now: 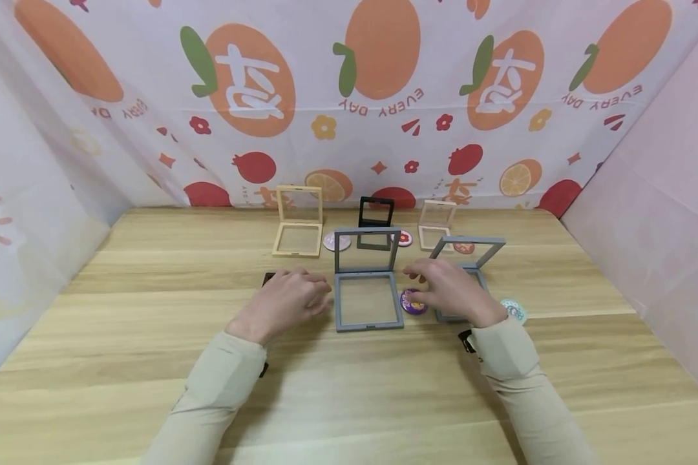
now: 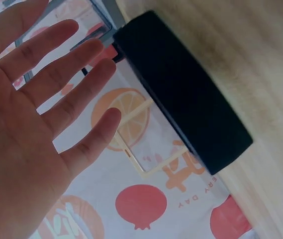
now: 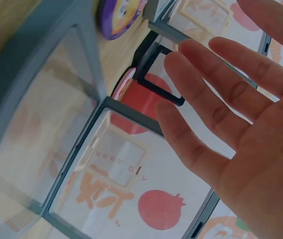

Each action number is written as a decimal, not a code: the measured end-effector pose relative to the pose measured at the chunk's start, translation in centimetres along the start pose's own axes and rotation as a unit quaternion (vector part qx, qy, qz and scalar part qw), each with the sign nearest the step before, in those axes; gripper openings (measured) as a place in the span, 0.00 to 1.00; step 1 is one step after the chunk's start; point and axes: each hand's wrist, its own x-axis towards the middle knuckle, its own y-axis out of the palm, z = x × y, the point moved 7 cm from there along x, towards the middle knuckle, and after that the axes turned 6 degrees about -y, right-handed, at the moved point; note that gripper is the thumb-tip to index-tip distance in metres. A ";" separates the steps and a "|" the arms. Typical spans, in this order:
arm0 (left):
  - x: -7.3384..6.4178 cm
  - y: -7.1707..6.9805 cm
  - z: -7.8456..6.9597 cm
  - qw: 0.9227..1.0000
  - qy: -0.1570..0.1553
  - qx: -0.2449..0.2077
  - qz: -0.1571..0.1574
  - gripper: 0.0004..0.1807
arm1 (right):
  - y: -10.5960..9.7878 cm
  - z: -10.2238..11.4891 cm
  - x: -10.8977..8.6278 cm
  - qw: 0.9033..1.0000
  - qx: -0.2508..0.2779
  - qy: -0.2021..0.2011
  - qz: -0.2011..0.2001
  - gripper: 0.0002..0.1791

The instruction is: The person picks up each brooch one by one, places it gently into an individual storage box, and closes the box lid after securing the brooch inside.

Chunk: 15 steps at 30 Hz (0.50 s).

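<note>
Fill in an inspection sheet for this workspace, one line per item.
Surface: wood-grain tabletop.
Job's things: centre gray frame, right gray frame, cream frame, black frame, pale frame, all open; purple badge, teal badge, lilac badge, flower badge, orange badge lying around them.
Clutter: dark block, partly hidden in head view, unidentified.
Grips: left grip beside centre gray frame; right grip above right gray frame, near purple badge; both relaxed, empty.
Cables: nothing seen.
Surroundings: fruit-print cloth behind.

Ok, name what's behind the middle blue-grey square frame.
Behind that blue-grey square frame: a small black open frame, a pale pink round badge and a white round badge with red flower. It partly covers all three; those covered bits cannot be seen.
</note>
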 end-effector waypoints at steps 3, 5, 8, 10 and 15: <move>0.0 0.5 -0.3 1.000 0.006 0.002 0.004 0.06 | 0.2 -0.4 -0.3 1.000 -0.009 -0.002 0.004 0.21; 0.2 0.7 -0.4 1.000 0.008 0.003 0.008 0.05 | 0.3 -0.7 -0.3 1.000 -0.014 -0.006 0.004 0.21; 0.5 0.8 -0.4 1.000 0.009 0.005 0.008 0.05 | 0.3 -1.0 -0.2 1.000 -0.017 -0.011 0.005 0.21; 0.7 0.9 -0.3 1.000 0.006 0.007 0.009 0.06 | 0.3 -1.2 0.0 1.000 -0.017 -0.011 0.005 0.20; 0.8 1.4 -0.1 1.000 -0.005 0.004 0.024 0.06 | 0.7 -1.5 0.0 1.000 -0.013 -0.020 0.011 0.19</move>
